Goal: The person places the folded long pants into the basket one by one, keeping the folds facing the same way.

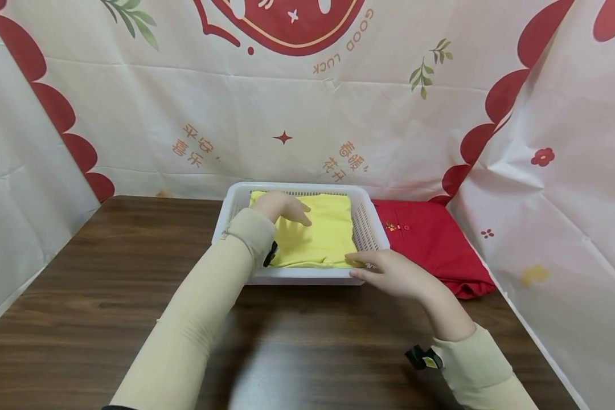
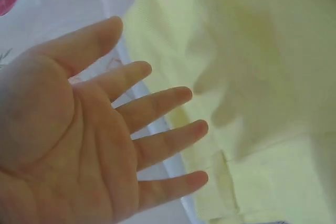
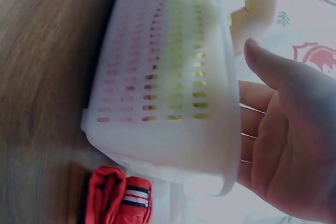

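A folded yellow garment [image 1: 324,228] lies inside a white perforated plastic basket [image 1: 307,277] on the table. My left hand [image 1: 285,207] hovers above the garment's left part; its palm and spread fingers [image 2: 160,107] hold nothing in the left wrist view. At the basket's front right corner is my right hand [image 1: 389,273]. Its fingers reach over the rim and its thumb [image 3: 265,66] stands apart from the outer wall; whether the fingertips touch the garment is hidden. Through the slots of the basket [image 3: 173,145] yellow shows near the top, with pinkish red lower down.
A folded red garment [image 1: 430,242] lies right of the basket, with a striped trim [image 3: 136,196] visible in the right wrist view. Printed white cloth [image 1: 266,125] hangs behind the brown wooden table [image 1: 133,273] and along both its sides.
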Action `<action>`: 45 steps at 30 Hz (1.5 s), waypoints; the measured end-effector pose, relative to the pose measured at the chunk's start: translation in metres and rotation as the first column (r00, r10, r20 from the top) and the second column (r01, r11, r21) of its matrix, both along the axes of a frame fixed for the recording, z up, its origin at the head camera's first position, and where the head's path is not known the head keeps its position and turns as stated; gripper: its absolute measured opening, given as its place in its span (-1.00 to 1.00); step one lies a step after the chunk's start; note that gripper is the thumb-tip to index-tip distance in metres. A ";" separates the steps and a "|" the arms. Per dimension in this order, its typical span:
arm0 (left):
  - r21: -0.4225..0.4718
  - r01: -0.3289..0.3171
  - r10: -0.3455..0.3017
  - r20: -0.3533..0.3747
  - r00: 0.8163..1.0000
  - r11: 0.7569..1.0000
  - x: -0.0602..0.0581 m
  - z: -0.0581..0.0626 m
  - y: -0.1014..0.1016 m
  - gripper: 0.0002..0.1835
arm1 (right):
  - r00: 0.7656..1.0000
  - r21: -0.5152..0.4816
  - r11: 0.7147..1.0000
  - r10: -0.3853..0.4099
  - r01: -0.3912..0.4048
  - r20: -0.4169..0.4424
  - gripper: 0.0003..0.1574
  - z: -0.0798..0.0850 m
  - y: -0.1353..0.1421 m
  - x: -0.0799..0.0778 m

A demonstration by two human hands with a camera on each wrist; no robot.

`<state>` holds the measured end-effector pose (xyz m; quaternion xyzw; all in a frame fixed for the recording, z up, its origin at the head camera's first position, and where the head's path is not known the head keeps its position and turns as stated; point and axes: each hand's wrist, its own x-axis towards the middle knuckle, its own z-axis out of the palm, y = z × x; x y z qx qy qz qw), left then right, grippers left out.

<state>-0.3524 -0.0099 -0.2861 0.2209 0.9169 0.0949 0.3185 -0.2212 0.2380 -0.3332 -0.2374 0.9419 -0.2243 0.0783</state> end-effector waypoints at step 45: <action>0.794 -0.238 0.500 -0.093 0.861 0.559 0.086 -0.009 0.116 -0.66 | 0.864 -0.417 0.837 -0.464 0.355 -0.195 -0.47 0.019 0.120 0.032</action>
